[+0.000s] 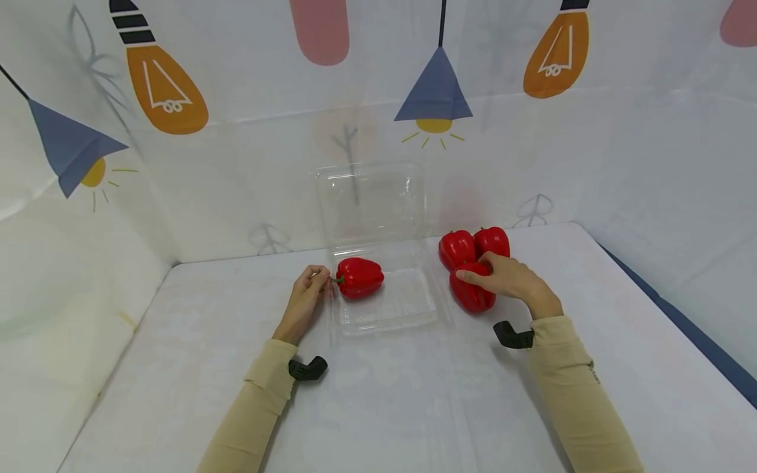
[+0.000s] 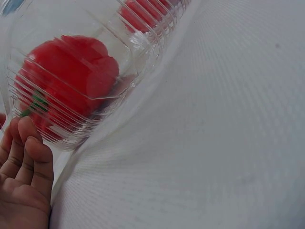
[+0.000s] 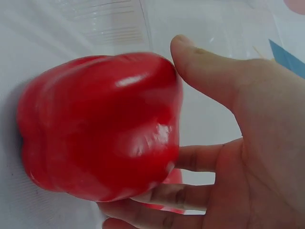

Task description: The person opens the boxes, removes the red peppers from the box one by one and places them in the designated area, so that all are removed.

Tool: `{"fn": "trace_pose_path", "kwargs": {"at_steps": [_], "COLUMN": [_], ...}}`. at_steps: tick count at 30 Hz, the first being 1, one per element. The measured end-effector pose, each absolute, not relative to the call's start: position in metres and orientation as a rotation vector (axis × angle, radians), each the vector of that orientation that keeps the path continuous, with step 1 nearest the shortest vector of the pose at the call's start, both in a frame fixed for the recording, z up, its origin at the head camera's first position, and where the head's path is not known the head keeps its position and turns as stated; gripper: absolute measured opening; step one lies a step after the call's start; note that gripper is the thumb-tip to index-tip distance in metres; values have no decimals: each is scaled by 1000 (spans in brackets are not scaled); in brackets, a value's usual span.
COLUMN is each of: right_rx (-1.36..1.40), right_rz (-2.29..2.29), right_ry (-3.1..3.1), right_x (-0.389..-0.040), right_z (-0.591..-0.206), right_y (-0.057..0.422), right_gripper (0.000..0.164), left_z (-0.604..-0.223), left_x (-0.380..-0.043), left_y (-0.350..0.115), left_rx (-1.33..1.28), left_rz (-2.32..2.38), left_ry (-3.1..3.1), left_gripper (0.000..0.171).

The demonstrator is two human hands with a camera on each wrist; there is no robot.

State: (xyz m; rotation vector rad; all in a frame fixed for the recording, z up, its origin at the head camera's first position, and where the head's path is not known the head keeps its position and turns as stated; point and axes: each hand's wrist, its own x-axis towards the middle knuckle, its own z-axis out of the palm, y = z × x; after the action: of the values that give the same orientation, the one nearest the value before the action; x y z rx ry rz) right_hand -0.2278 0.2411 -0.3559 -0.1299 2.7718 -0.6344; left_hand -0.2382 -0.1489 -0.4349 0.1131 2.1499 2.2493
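A clear plastic container [image 1: 390, 322] lies with its lid raised at the back, and one red bell pepper [image 1: 359, 277] rests inside at its left, green stem pointing left. My left hand [image 1: 305, 295] pinches the container's left edge beside that stem; the left wrist view shows the fingertips [image 2: 29, 129] right at the ribbed wall. To the right of the container, my right hand [image 1: 511, 279] grips another red bell pepper [image 3: 100, 129], thumb on one side and fingers curled round the other. Two more red bell peppers, one left [image 1: 457, 248] and one right [image 1: 492, 240], sit just behind it.
A white cloth covers the table [image 1: 378, 407]. Behind it hangs a pale curtain [image 1: 254, 177] printed with lamps and bulbs, close to the raised lid [image 1: 372, 203]. The table's right edge [image 1: 680, 315] shows a dark blue strip.
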Motion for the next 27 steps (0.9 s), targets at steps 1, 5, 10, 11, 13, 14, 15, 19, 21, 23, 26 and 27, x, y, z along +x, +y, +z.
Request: {"fn": "trace_pose_path", "kwargs": {"at_steps": [1, 5, 10, 11, 13, 14, 15, 19, 21, 23, 26, 27], "right_rx": [-134, -169, -194, -192, -192, -191, -191, -196, -198, -199, -199, -199], "right_rz": [-634, -646, -663, -667, -669, -670, -670, -674, -674, -672, -667, -667], "right_ry": [2771, 2763, 2748, 2743, 2738, 2734, 2734, 2732, 2733, 2734, 2737, 2737], "right_x": [-228, -226, -225, -225, -224, -224, -224, -224, -224, -224, -224, -224], "right_z": [-356, -356, -354, -354, -353, -353, -352, -352, -352, -351, -351, -351], "right_y": [241, 242, 244, 244, 245, 245, 245, 245, 245, 245, 245, 245], "right_gripper": [81, 80, 75, 75, 75, 76, 75, 74, 74, 74, 74, 74], "left_z": [-432, -426, -425, -425, -426, -426, -426, -426, -425, -425, -425, -425], "left_x": [-236, -231, -230, -230, -230, -230, -230, -231, -231, -231, -231, -231], "left_y": [-148, -146, -146, -146, -146, -146, -146, -146, -146, -146, -145, -145], "left_rx": [117, 114, 102, 101, 98, 100, 102, 105, 101, 96, 100, 100], "left_rz": [2244, 2237, 2243, 2246, 2247, 2246, 2247, 2246, 2242, 2237, 2244, 2247], "left_ry": [2155, 2159, 2151, 2150, 2150, 2148, 2147, 2145, 2147, 2151, 2151, 2150], "left_gripper": [19, 20, 19, 19, 19, 19, 19, 18, 19, 20, 20, 20]}}
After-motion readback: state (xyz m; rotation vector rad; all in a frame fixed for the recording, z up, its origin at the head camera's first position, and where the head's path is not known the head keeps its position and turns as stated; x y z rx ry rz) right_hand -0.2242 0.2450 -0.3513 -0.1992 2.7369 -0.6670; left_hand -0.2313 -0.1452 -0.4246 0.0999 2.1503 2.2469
